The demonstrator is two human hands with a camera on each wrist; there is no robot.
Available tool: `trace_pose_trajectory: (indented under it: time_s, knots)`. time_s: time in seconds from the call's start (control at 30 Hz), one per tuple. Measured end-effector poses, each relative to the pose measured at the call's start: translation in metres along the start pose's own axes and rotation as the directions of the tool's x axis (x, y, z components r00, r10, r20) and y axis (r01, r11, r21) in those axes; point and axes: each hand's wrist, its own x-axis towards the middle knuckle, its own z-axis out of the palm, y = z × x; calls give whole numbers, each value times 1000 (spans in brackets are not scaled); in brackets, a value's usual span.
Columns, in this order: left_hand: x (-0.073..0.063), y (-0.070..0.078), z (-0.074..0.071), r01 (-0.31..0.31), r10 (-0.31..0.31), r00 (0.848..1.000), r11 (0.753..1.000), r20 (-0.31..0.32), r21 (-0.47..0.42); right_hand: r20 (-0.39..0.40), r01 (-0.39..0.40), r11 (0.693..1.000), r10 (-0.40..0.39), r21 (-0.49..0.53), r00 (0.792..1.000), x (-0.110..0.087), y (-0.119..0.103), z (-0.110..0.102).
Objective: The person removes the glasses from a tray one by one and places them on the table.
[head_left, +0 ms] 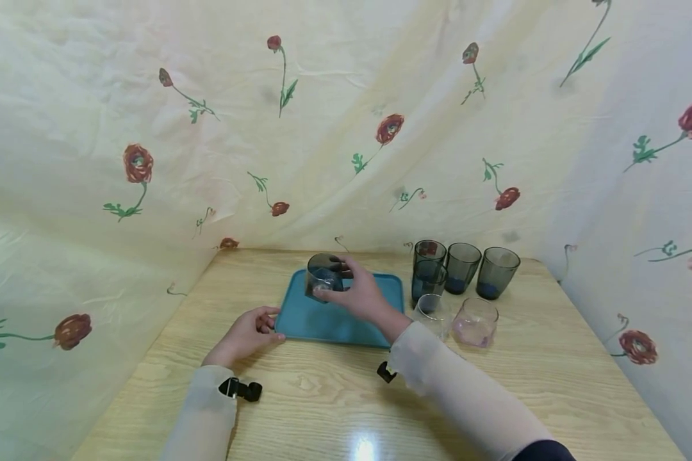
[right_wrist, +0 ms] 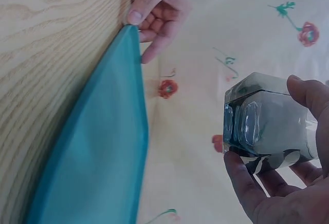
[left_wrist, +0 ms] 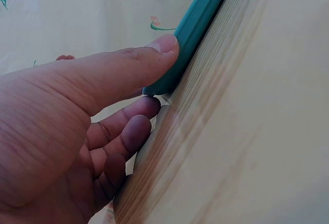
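Observation:
In the head view a blue tray (head_left: 334, 323) lies on the wooden table. My left hand (head_left: 248, 336) holds its near left corner, thumb on the front edge and index finger along the left side. The left wrist view shows the thumb (left_wrist: 164, 49) against the tray rim (left_wrist: 193, 34), the other fingers curled below. Above the tray's far left part, my right hand (head_left: 360, 291) grips a short smoky-grey glass (head_left: 323, 278). Up close in the right wrist view, this glass (right_wrist: 267, 121) has a faceted thick base and sits between thumb and fingers, apart from the tray.
Right of the tray stand several tall dark-grey glasses (head_left: 498, 272). In front of them are a short clear glass (head_left: 432, 314) and a short pinkish glass (head_left: 475, 323), the clear one partly behind my right wrist. A flowered cloth (head_left: 323, 128) hangs behind the table (head_left: 300, 397).

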Motion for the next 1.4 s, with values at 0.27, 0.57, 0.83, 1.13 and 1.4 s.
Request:
trace_pose_trajectory:
  time_s: [0.27,0.57,0.83,1.13,1.4]
  knots:
    - [1,-3,1,-5,6,1000,1000,18,-26,-3,26,999,-26,27,1000,-20,-9,-29]
    - [0,-1,1,-1,2,1000,999,29,-35,-86,93,996,-93,-12,992,-47,-8,-73]
    - [0,0,2,-3,4,1000,1000,26,-19,-192,150,987,-158,-55,969,-70,-1,-112]
    - [-1,1,2,1,0,1000,1000,24,-26,-298,140,987,-157,-78,941,-94,6,-151]
    - [0,-3,1,5,-5,1000,1000,20,-23,-360,132,988,-150,-74,921,-111,16,-179]
